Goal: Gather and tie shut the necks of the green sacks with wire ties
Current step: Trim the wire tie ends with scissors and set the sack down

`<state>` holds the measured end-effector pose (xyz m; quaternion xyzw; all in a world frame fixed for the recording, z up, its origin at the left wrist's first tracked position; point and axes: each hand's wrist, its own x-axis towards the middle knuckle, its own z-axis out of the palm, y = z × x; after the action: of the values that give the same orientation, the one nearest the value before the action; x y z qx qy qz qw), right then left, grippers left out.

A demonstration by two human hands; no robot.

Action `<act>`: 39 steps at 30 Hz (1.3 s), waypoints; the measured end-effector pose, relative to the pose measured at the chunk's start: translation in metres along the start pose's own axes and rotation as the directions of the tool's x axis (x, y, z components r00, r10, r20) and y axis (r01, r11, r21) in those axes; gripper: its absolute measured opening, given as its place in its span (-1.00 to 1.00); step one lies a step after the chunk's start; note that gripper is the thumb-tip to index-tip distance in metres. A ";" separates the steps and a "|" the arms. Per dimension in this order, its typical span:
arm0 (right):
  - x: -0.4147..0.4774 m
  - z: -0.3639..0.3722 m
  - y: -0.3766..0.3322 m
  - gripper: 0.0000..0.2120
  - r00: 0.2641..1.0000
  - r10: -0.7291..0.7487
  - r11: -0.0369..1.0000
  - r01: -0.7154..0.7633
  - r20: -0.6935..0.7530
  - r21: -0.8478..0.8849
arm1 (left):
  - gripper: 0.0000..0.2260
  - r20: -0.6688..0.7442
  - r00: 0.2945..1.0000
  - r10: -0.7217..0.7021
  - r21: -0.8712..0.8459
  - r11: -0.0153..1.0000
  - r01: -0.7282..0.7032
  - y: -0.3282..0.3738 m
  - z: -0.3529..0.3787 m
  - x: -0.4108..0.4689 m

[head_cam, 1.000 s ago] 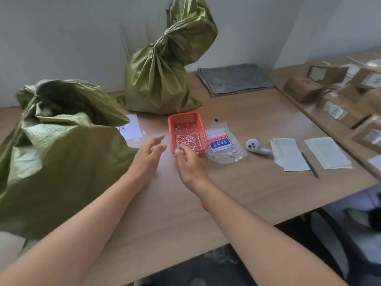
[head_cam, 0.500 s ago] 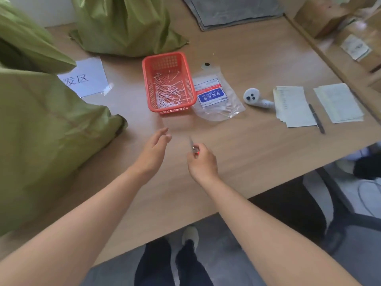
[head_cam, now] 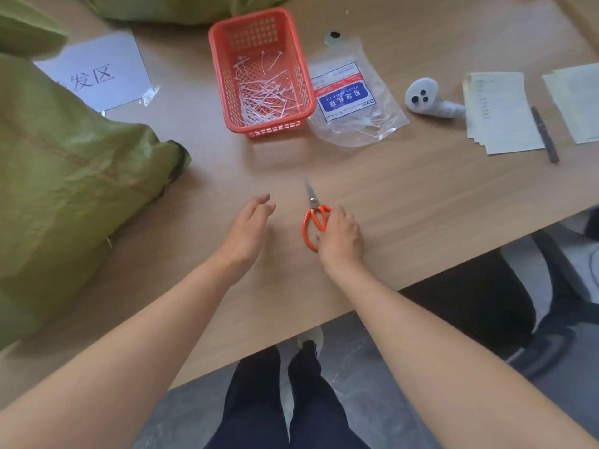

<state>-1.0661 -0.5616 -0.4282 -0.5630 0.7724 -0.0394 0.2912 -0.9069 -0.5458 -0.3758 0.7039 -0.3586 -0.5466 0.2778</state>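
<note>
A large green sack (head_cam: 64, 176) lies on the wooden table at the left, its neck out of view. Only the base of a second green sack (head_cam: 168, 8) shows at the top edge. A red basket (head_cam: 223, 82) behind my hands holds several white wire ties (head_cam: 262, 98). My right hand (head_cam: 340, 238) rests near the table's front edge with its fingers curled on the orange handle of scissors (head_cam: 312, 215), which lie flat with blades pointing away. My left hand (head_cam: 246, 228) hovers beside them, fingers apart, holding nothing.
A clear plastic bag of ties (head_cam: 350, 102) lies right of the basket, then a white controller (head_cam: 424, 98), stacked papers (head_cam: 499, 111) and a pen (head_cam: 544, 134). A printed sheet (head_cam: 97, 69) sits by the large sack. A black chair (head_cam: 486, 303) stands below the table edge.
My right hand drew back from the basket to the scissors near the table edge. The view tilted down, so the sack necks left the frame. My left hand stayed open.
</note>
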 end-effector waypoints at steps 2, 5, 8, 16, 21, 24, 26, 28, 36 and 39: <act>-0.002 0.002 -0.005 -0.71 1.000 0.003 0.999 -0.003 -0.002 -0.052 | -0.38 -0.004 1.000 0.004 -0.008 1.000 -0.004 0.001 0.000 -0.002; -0.008 -0.005 -0.013 -0.67 0.998 0.004 0.999 -0.001 0.061 -0.050 | -0.42 -0.010 0.999 0.036 -0.014 0.999 -0.036 0.010 -0.005 -0.006; -0.014 -0.019 -0.025 -0.65 0.992 0.031 0.995 -0.043 0.125 0.095 | -0.45 -0.038 0.995 0.090 -0.030 0.995 -0.091 0.028 -0.013 -0.014; -0.044 -0.066 -0.085 -0.82 0.999 -0.030 0.788 0.005 0.031 0.616 | -0.63 -0.156 0.951 0.266 -0.096 0.954 -0.283 0.082 -0.044 -0.056; -0.072 -0.099 -0.125 -0.73 0.988 -0.135 0.690 0.152 -0.081 0.708 | -0.48 -0.250 0.908 0.337 -0.096 0.924 -0.370 0.117 -0.077 -0.095; -0.091 -0.119 -0.147 -0.60 0.966 -0.220 0.640 0.249 -0.137 0.727 | -0.58 -0.301 0.878 0.372 -0.092 0.905 -0.414 0.137 -0.099 -0.121; -0.105 -0.133 -0.164 -0.59 0.952 -0.256 0.613 0.293 -0.167 0.733 | -0.54 -0.332 0.854 0.400 -0.088 0.888 -0.451 0.149 -0.114 -0.140; -0.119 -0.146 -0.182 -0.61 0.935 -0.292 0.587 0.340 -0.200 0.734 | -0.47 -0.370 0.821 0.434 -0.094 0.862 -0.498 0.159 -0.130 -0.159; -0.181 -0.165 -0.266 -0.61 0.859 -0.445 0.527 0.479 -0.253 0.702 | -0.49 -0.511 0.705 0.492 -0.057 0.799 -0.599 0.177 -0.213 -0.222; -0.203 -0.157 -0.301 -0.65 0.828 -0.499 0.504 0.517 -0.256 0.692 | -0.45 -0.558 0.669 0.491 -0.048 0.786 -0.617 0.176 -0.252 -0.238</act>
<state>-0.8490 -0.5316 -0.0996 -0.5966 0.4923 -0.4373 0.4588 -0.7323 -0.4570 -0.0401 0.6422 -0.4016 -0.2634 0.5975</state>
